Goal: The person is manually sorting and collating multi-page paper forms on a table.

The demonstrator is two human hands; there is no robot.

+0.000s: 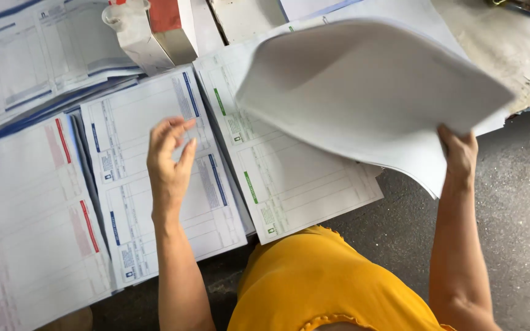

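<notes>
Nearest, the right hand point(459, 153) pinches the near right corner of a lifted white sheet point(369, 92), which curls up over the green-marked form stack point(289, 184). To the left, the left hand point(168, 164) hovers with loosely curled fingers, gripping nothing, over the blue-marked form stack point(154, 184). Left of it lies a red-marked form stack point(26, 233), with a white box point(139, 37) farther off.

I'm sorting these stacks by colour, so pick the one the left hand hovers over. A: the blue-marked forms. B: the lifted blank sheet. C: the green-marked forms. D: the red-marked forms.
A: the left hand is spread over the blue-marked forms, while the right hand holds up the curled sheet above the green-marked forms.
</notes>
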